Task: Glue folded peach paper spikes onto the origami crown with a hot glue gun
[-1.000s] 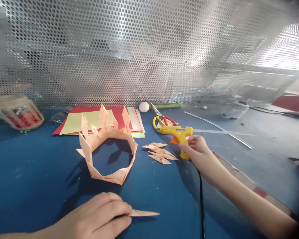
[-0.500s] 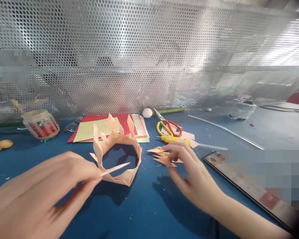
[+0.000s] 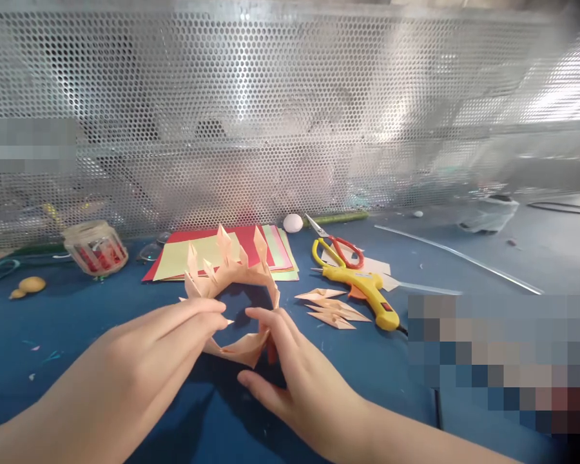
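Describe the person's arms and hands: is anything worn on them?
The left hand and right hand are bare, with no gloves or rings to be seen. The left forearm and right forearm are bare too: no sleeves, watch or bracelet show up to the frame's edge.

peach paper crown [image 3: 241, 274], yellow glue gun [image 3: 362, 290]
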The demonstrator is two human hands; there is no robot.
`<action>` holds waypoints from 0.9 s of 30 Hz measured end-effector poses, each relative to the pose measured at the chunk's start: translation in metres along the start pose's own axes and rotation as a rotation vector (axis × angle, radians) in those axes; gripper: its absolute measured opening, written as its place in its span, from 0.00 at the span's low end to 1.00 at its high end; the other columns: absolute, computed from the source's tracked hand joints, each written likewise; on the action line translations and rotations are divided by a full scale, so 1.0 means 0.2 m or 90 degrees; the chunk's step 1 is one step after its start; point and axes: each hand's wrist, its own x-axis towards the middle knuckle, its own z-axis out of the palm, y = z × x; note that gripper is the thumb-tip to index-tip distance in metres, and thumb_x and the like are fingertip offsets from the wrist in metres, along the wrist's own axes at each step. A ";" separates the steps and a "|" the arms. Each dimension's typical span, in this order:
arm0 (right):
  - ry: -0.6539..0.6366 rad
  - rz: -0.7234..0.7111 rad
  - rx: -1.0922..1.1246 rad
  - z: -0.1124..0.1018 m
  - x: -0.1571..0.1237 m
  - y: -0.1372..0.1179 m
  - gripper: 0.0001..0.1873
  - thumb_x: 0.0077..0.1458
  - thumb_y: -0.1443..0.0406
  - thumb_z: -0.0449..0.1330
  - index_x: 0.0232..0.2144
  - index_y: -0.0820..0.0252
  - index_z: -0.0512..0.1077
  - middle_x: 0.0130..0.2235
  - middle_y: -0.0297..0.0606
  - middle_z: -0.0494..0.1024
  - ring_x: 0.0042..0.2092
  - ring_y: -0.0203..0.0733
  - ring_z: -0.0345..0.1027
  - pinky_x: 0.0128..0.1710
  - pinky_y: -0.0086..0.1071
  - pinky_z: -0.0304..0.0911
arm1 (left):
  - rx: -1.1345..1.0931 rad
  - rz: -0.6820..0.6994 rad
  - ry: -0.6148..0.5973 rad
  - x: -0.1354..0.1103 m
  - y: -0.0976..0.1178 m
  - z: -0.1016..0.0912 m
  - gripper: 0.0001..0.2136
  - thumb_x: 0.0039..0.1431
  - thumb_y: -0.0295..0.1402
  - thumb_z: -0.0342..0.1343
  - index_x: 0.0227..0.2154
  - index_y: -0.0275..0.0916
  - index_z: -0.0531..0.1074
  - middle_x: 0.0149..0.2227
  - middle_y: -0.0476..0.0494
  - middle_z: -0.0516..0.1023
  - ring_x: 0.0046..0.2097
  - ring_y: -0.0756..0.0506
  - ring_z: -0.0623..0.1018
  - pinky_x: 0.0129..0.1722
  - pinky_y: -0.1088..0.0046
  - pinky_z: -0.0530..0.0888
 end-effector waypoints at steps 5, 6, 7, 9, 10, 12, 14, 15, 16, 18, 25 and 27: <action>0.001 -0.027 -0.055 -0.01 -0.02 0.00 0.30 0.55 0.68 0.62 0.57 0.63 0.56 0.49 0.50 0.70 0.48 0.51 0.73 0.45 0.46 0.73 | -0.038 -0.003 -0.024 0.07 0.03 0.00 0.22 0.55 0.16 0.37 0.46 0.42 0.66 0.40 0.51 0.82 0.40 0.52 0.83 0.40 0.82 0.77; -0.003 -0.032 -0.064 -0.01 -0.02 0.00 0.29 0.55 0.69 0.61 0.57 0.63 0.56 0.49 0.50 0.70 0.48 0.51 0.73 0.45 0.45 0.74 | -0.044 0.003 -0.029 0.08 0.03 -0.01 0.23 0.52 0.15 0.37 0.43 0.41 0.68 0.38 0.51 0.82 0.38 0.52 0.83 0.38 0.82 0.77; -0.007 -0.035 -0.070 -0.01 -0.02 -0.01 0.29 0.55 0.69 0.61 0.57 0.62 0.57 0.49 0.49 0.70 0.48 0.51 0.73 0.45 0.45 0.74 | -0.050 0.008 -0.033 0.10 0.04 -0.01 0.23 0.50 0.14 0.36 0.42 0.41 0.69 0.36 0.51 0.82 0.37 0.52 0.83 0.36 0.82 0.78; -0.009 -0.040 -0.078 -0.01 -0.02 -0.01 0.28 0.55 0.69 0.61 0.56 0.61 0.57 0.49 0.48 0.70 0.48 0.51 0.73 0.45 0.45 0.74 | -0.073 0.007 -0.041 0.12 0.05 -0.01 0.23 0.48 0.15 0.37 0.40 0.41 0.70 0.35 0.50 0.83 0.35 0.50 0.84 0.34 0.79 0.79; -0.008 -0.041 -0.081 -0.01 -0.02 -0.02 0.27 0.55 0.70 0.60 0.55 0.61 0.57 0.48 0.48 0.70 0.48 0.50 0.73 0.45 0.44 0.74 | -0.088 0.005 -0.043 0.13 0.05 -0.01 0.23 0.48 0.16 0.37 0.40 0.41 0.70 0.36 0.50 0.83 0.35 0.49 0.84 0.33 0.78 0.79; -0.003 -0.045 -0.087 0.00 -0.02 -0.02 0.26 0.55 0.71 0.59 0.55 0.60 0.57 0.48 0.47 0.70 0.47 0.50 0.73 0.45 0.44 0.74 | -0.117 0.000 -0.057 0.12 0.06 0.01 0.24 0.48 0.17 0.37 0.42 0.41 0.71 0.38 0.49 0.83 0.36 0.48 0.84 0.32 0.77 0.80; 0.004 -0.051 -0.097 0.00 -0.02 -0.01 0.25 0.55 0.71 0.58 0.54 0.60 0.58 0.47 0.46 0.69 0.46 0.49 0.73 0.43 0.44 0.74 | -0.119 0.003 -0.076 0.11 0.06 0.02 0.26 0.49 0.16 0.37 0.45 0.42 0.70 0.40 0.50 0.83 0.37 0.48 0.84 0.33 0.76 0.80; 0.004 -0.052 -0.102 0.00 -0.02 -0.01 0.24 0.54 0.71 0.59 0.52 0.60 0.58 0.46 0.46 0.69 0.44 0.49 0.73 0.41 0.45 0.75 | -0.110 0.009 -0.073 0.10 0.06 0.03 0.27 0.49 0.15 0.37 0.47 0.42 0.68 0.41 0.50 0.82 0.38 0.48 0.84 0.34 0.76 0.80; 0.002 -0.052 -0.107 0.00 -0.02 -0.01 0.22 0.54 0.71 0.59 0.51 0.60 0.59 0.44 0.45 0.69 0.43 0.49 0.73 0.39 0.44 0.75 | -0.100 0.017 -0.067 0.10 0.07 0.03 0.27 0.49 0.15 0.37 0.49 0.42 0.67 0.41 0.49 0.82 0.38 0.48 0.84 0.34 0.76 0.80; -0.002 -0.047 -0.114 0.00 -0.02 -0.01 0.18 0.53 0.71 0.60 0.45 0.58 0.61 0.41 0.42 0.68 0.40 0.48 0.73 0.36 0.44 0.75 | -0.082 0.031 -0.048 0.09 0.08 0.04 0.27 0.50 0.14 0.37 0.50 0.41 0.65 0.41 0.48 0.82 0.38 0.47 0.84 0.33 0.76 0.80; 0.044 -0.073 -0.135 0.00 -0.01 -0.01 0.17 0.52 0.71 0.60 0.39 0.54 0.56 0.36 0.35 0.65 0.31 0.42 0.70 0.28 0.39 0.73 | -0.093 0.044 -0.069 0.09 0.09 0.06 0.22 0.57 0.15 0.36 0.50 0.40 0.64 0.38 0.48 0.82 0.35 0.48 0.84 0.36 0.75 0.80; 0.053 -0.080 -0.133 0.00 -0.01 -0.01 0.16 0.53 0.72 0.58 0.37 0.53 0.55 0.35 0.34 0.64 0.31 0.41 0.69 0.27 0.37 0.72 | -0.120 0.036 -0.085 0.09 0.09 0.06 0.21 0.59 0.17 0.38 0.48 0.41 0.67 0.37 0.49 0.82 0.34 0.49 0.83 0.38 0.77 0.80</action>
